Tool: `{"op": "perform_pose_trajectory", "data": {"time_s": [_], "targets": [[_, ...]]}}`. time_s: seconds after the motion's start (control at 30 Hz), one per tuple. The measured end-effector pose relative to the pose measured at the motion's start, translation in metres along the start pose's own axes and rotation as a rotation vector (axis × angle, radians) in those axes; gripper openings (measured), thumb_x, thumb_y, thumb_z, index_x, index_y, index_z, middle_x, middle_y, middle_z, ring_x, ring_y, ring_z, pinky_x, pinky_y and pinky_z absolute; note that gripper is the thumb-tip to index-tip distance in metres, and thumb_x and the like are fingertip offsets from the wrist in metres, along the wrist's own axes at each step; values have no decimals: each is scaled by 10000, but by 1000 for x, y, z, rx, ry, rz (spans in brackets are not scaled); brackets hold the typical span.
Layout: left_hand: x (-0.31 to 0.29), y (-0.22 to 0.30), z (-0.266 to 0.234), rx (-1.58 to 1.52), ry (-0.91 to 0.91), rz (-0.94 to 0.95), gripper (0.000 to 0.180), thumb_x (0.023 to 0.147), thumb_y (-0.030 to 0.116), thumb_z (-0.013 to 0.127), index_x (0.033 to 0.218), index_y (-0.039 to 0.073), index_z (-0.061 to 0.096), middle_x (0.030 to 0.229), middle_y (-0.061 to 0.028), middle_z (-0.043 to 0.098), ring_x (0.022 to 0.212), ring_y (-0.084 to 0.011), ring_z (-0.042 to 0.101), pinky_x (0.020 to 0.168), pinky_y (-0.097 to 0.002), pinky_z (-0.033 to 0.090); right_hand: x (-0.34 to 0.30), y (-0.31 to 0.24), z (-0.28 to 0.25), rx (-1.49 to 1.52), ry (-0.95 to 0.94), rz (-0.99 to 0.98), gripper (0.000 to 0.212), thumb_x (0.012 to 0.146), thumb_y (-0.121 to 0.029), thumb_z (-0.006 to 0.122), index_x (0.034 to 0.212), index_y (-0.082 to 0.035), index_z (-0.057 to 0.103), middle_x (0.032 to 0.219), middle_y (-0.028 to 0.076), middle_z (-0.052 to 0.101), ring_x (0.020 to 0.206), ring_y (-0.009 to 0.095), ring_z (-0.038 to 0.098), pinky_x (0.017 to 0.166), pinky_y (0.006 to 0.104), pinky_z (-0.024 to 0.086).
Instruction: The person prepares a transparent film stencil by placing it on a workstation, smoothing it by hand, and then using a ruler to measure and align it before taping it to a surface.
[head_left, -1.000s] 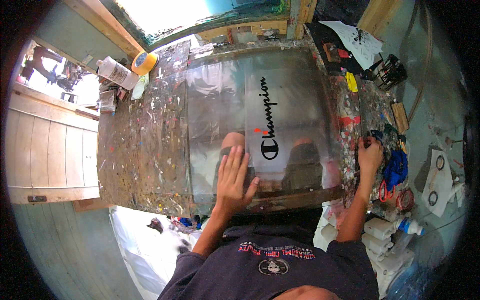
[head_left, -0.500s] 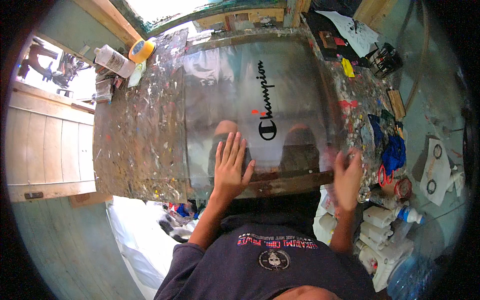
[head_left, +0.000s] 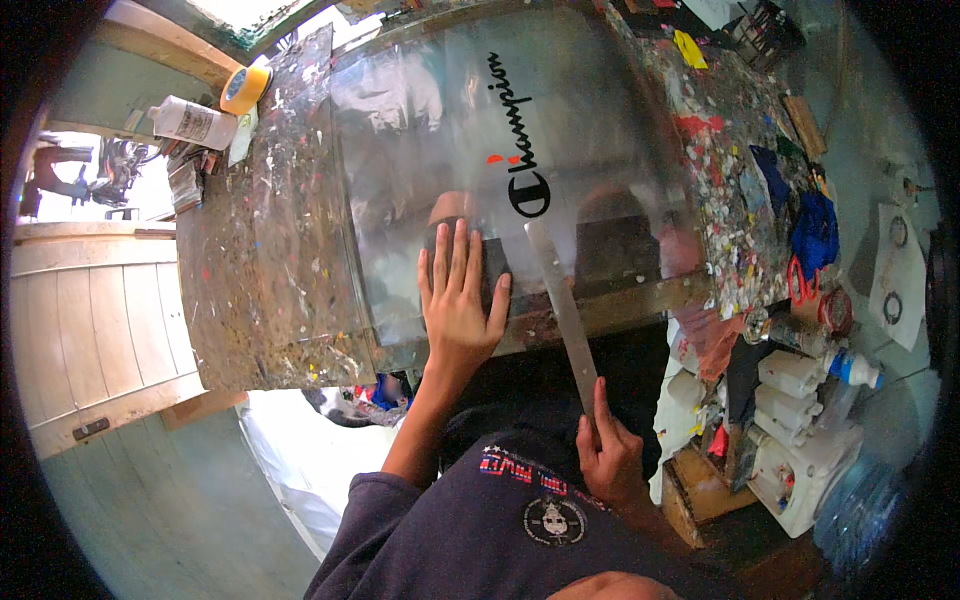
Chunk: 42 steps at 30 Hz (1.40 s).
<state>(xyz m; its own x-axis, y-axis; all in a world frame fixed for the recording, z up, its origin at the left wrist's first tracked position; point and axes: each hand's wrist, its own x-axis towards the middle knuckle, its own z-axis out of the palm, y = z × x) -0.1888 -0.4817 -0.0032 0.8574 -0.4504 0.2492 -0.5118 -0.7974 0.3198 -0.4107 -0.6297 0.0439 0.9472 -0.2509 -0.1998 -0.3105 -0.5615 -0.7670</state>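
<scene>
My left hand (head_left: 462,305) lies flat with fingers spread on a glossy, reflective sheet (head_left: 600,130) on the worktable. In my right hand (head_left: 612,455), close to my body, is the lower end of a long metal ruler (head_left: 562,310). The ruler slants up and left over the near edge of the sheet. Its far tip is just below black script lettering (head_left: 515,130), and whether it touches the surface I cannot tell. Small red marks (head_left: 503,159) sit beside the lettering.
Left on the paint-spattered table (head_left: 265,250) are a white bottle (head_left: 195,123) and a yellow tape roll (head_left: 245,90). At right lie a blue cloth (head_left: 815,232), red-handled scissors (head_left: 797,282) and a yellow scrap (head_left: 689,49). White containers (head_left: 790,395) stand at the lower right.
My right hand has come from the table's right side toward my body and now holds a metal ruler. My left hand remains flat on the sheet. The view has shifted and tilted.
</scene>
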Motion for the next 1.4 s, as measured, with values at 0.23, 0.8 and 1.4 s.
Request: {"op": "perform_pose_trajectory", "data": {"time_s": [0.23, 0.8, 1.4], "targets": [[-4, -2, 4, -5, 30, -7, 610, 949, 309, 585, 1432, -50, 480, 1556, -197, 405, 1490, -360, 292, 1211, -527, 164, 4, -2, 6, 14, -28, -29, 621, 940, -123, 642, 1487, 43, 398, 891, 292, 695, 670, 346, 720, 542, 401, 545], [-9, -3, 8, -19, 19, -39, 606, 951, 308, 582, 1441, -33, 479, 1560, -184, 406, 1491, -353, 295, 1211, -523, 163, 4, -1, 17, -74, -36, -57, 632, 941, -210, 668, 1476, 29, 432, 518, 174, 579, 423, 293, 619, 431, 412, 479], [-8, -3, 8, -34, 25, -37, 585, 956, 286, 587, 1453, -4, 480, 1561, -176, 411, 1494, -338, 295, 1215, -505, 162, 7, -3, 21, -101, -86, -1, 643, 943, -223, 664, 1481, 32, 419, 490, 166, 565, 403, 310, 597, 427, 433, 474]]}}
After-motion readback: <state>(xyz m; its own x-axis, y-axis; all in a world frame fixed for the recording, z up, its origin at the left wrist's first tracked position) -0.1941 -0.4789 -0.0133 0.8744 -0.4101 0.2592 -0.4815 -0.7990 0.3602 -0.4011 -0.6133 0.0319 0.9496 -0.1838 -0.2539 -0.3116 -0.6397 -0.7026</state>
